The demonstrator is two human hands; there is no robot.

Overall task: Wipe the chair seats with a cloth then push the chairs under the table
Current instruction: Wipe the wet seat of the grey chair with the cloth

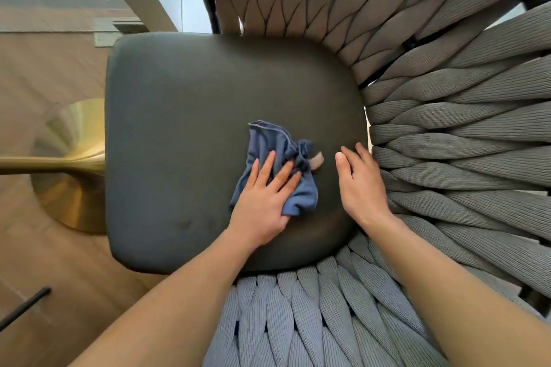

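Note:
I look straight down on a dark grey padded chair seat (185, 116). A crumpled blue cloth (275, 146) lies on the seat right of its middle. My left hand (265, 197) presses flat on the cloth with fingers spread. My right hand (362, 182) rests flat on the seat's right edge, next to the woven backrest, holding nothing. A small tan label (316, 160) shows at the cloth's right side.
The chair's woven grey rope backrest (447, 143) curves around the seat from the top right down to the bottom. A gold table pedestal with a round base (71, 167) stands on the wood floor at the left. A thin black leg (25, 307) shows at the lower left.

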